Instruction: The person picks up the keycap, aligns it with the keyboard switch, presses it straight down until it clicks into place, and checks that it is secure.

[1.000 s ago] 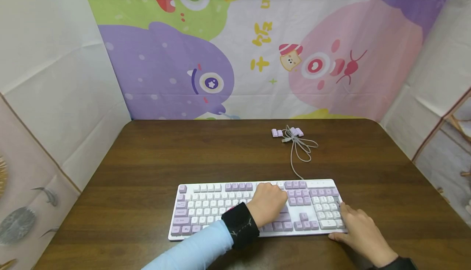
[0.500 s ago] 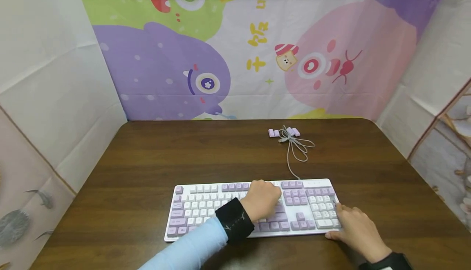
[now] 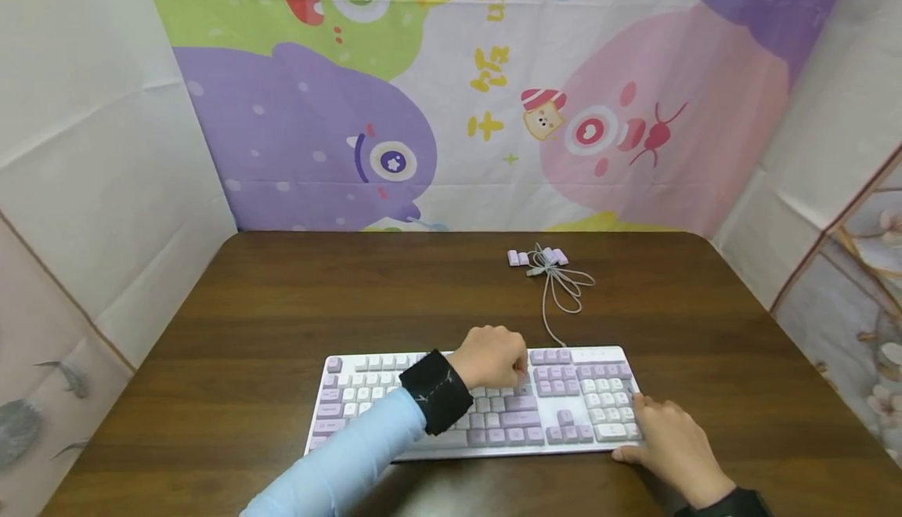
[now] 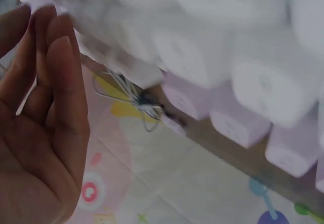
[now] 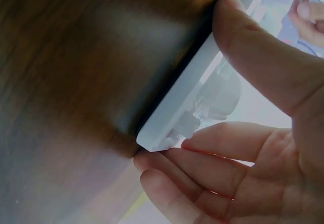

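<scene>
Uncovering more keys (image 3: 520,418), left hand (image 3: 488,357) shifted, right hand (image 3: 678,446) still gripping keyboard (image 3: 555,406)

Keyboard (image 3: 486,406) before me: smooth plastic; keycaps (image 3: 520,418) look like matt plastic. Tabletop (image 3: 380,298): wood grain, smooth, faint sheen this side of keyboard. Cable (image 3: 548,269): smooth, plastic-coated look. My sleeve (image 3: 345,450): matt cloth; my wristband (image 3: 437,392): matt fabric. Backdrop (image 3: 486,180): printed cloth, lightly creased.
</scene>
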{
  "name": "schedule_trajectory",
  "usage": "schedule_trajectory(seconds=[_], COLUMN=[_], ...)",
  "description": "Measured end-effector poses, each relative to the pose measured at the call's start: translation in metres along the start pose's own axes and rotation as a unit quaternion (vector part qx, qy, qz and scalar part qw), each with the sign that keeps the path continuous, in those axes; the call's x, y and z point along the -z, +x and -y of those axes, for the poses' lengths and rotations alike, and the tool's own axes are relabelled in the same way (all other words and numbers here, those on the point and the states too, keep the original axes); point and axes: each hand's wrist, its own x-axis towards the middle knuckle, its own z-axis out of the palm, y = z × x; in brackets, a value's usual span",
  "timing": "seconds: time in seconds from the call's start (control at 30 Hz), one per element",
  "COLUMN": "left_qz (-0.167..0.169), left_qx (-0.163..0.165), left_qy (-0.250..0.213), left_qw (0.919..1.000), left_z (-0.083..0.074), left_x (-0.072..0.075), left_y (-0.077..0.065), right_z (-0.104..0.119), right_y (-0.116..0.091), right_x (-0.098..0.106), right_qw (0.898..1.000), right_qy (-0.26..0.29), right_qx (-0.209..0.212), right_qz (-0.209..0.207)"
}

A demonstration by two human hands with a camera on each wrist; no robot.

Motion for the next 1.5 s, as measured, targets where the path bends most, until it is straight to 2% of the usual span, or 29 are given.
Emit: schedule_trajectory(seconds=[0.07, 0.13, 0.23, 0.33, 0.43, 0.6, 0.77, 1.0, 1.3, 1.5], left_qz=[-0.008, -0.019, -0.019, 0.002, 0.023, 0.033, 0.046, 0.04, 0.058, 0.042], left_qx=[0.007, 0.017, 0.037, 0.063, 0.086, 0.099, 0.119, 0.134, 0.12, 0.112], left_qy=[-0.017, -0.012, 0.025, 0.07, 0.088, 0.106, 0.111, 0.098, 0.114, 0.112], left_qw=[0.9998, 0.9996, 0.9988, 0.9956, 0.9922, 0.9889, 0.9855, 0.9853, 0.9844, 0.9865], left_z=[0.006, 0.013, 0.025, 0.037, 0.045, 0.054, 0.058, 0.059, 0.072, 0.076], left_x=[0.002, 0.005, 0.008, 0.008, 0.004, -0.009, -0.017, -0.019, -0.024, -0.024], left_y=[0.008, 0.017, 0.033, 0.051, 0.071, 0.106, 0.129, 0.149, 0.15, 0.15], right_z=[-0.001, -0.001, -0.001, 0.001, 0.003, 0.004, 0.007, 0.002, 0.005, 0.005], right_y=[-0.001, -0.001, -0.002, -0.002, -0.002, -0.001, -0.002, -0.002, -0.003, -0.002], right_x=[0.001, 0.002, 0.003, 0.002, 0.001, 0.001, 0.001, 0.0, 0.0, 0.001], right_qw=[1.0, 1.0, 1.0, 1.0, 1.0, 1.0, 1.0, 0.999, 0.998, 0.998], right_qy=[-0.002, -0.004, -0.006, -0.004, -0.003, -0.009, -0.009, -0.023, -0.034, -0.044], right_qx=[-0.004, -0.008, -0.014, -0.018, -0.021, -0.024, -0.024, -0.03, -0.026, -0.017], right_qz=[-0.003, -0.004, -0.006, -0.006, -0.005, -0.013, -0.013, -0.021, -0.036, -0.049])
